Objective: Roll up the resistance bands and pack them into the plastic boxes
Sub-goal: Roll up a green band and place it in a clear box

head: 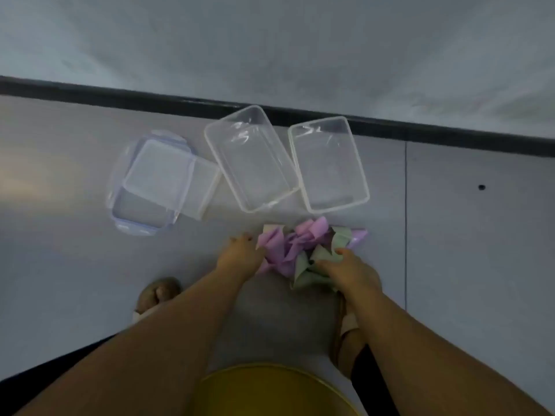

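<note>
A crumpled heap of resistance bands lies on the grey floor, with purple bands (295,246) in the middle and pale green bands (315,259) toward the right. My left hand (241,255) grips the purple bands at the heap's left side. My right hand (345,270) grips the green bands at the heap's right side. Two clear plastic boxes stand open just beyond the heap: the left box (250,159) is turned at an angle, the right box (329,165) sits beside it. Both boxes hold nothing.
Clear lids (156,181) lie stacked on the floor left of the boxes. A dark baseboard (120,97) runs along the wall behind them. My sandalled feet (156,295) stand on either side, and a yellow round object (270,391) sits at the bottom edge.
</note>
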Demonstrator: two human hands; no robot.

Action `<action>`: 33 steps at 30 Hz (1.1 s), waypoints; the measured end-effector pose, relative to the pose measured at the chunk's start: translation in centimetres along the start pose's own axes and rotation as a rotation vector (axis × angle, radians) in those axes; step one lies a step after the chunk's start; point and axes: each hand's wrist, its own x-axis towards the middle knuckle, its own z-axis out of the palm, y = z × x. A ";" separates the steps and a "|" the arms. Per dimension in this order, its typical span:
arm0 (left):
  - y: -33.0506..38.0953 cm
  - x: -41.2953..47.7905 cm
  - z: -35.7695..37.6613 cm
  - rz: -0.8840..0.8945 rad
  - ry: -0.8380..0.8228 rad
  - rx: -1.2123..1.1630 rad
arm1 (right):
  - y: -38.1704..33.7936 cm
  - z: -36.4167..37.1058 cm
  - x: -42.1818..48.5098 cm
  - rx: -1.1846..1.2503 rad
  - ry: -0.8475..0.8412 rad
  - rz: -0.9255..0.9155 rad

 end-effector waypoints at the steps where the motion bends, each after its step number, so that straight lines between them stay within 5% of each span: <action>1: 0.0 -0.1 0.6 -0.004 0.018 -0.031 | 0.6 0.4 0.2 -0.037 0.011 -0.008; 9: -2.6 3.7 5.9 -0.028 -0.032 -0.002 | 3.2 3.5 4.0 -0.179 0.102 -0.105; 13: -1.1 5.3 6.3 -0.036 0.011 -0.339 | 3.3 4.1 5.6 -0.311 0.056 -0.146; 22: -1.3 4.7 4.0 -0.002 0.215 -0.127 | 0.1 3.0 4.0 -0.081 0.004 -0.377; 33: -5.2 -3.7 -6.9 -0.097 0.154 -0.508 | -9.6 -1.5 -6.5 0.345 0.166 -0.524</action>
